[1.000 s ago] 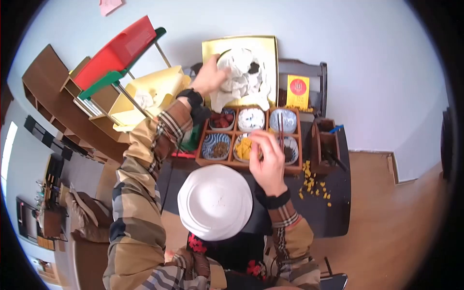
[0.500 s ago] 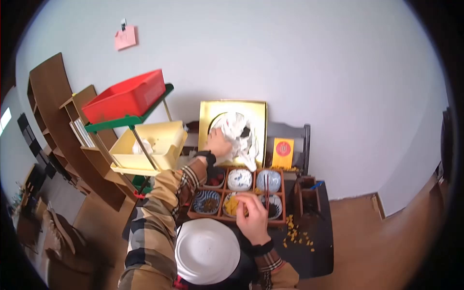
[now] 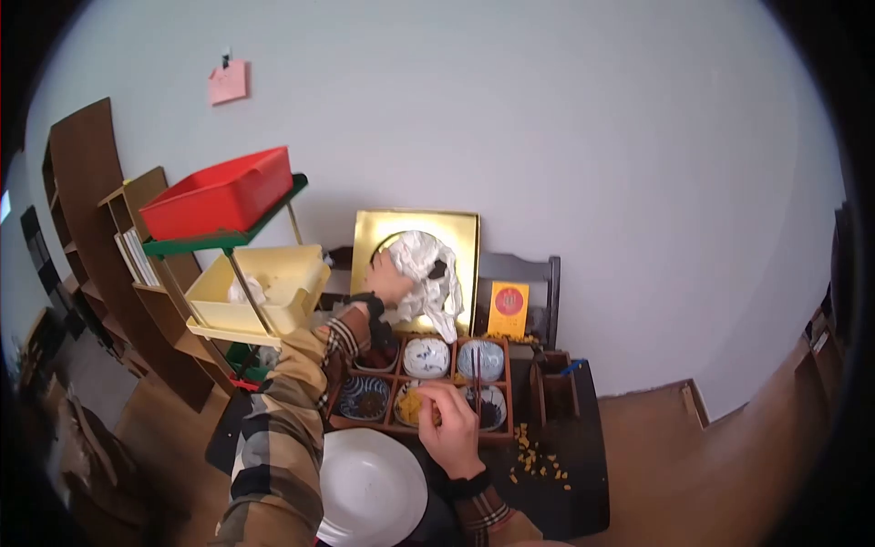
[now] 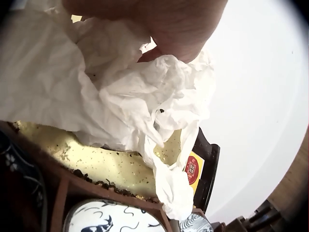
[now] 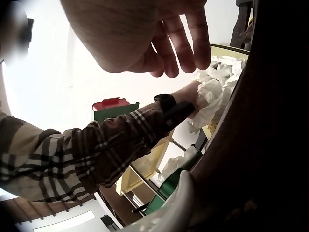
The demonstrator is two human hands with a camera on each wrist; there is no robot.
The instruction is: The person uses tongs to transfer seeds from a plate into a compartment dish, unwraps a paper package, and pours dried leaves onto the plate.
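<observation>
My left hand [image 3: 389, 281] is at the left side of crumpled white paper [image 3: 421, 259], which lies against a shiny gold box [image 3: 467, 239]. In the left wrist view the hand [image 4: 169, 26] grips folds of the paper [image 4: 140, 92]; its fingertips are mostly hidden. My right hand [image 3: 449, 430], holding nothing, hovers over the front of a divided wooden tray [image 3: 509, 401], near a bowl of yellow pieces [image 3: 409, 407]. Its fingers hang loosely bent and apart in the right wrist view [image 5: 145, 38].
White plates [image 3: 372, 488] are stacked in front. Chopsticks [image 3: 476, 372] stand over the tray's right bowls. Yellow bits [image 3: 542, 463] lie scattered on the dark table [image 3: 583, 483], near a wooden holder [image 3: 553, 392]. Left stands a rack with red [image 3: 219, 196] and yellow [image 3: 296, 296] bins.
The head view has tilted upward, showing more wall and putting the table lower. My left hand stays at the paper, and my right hand remains over the tray's front bowls.
</observation>
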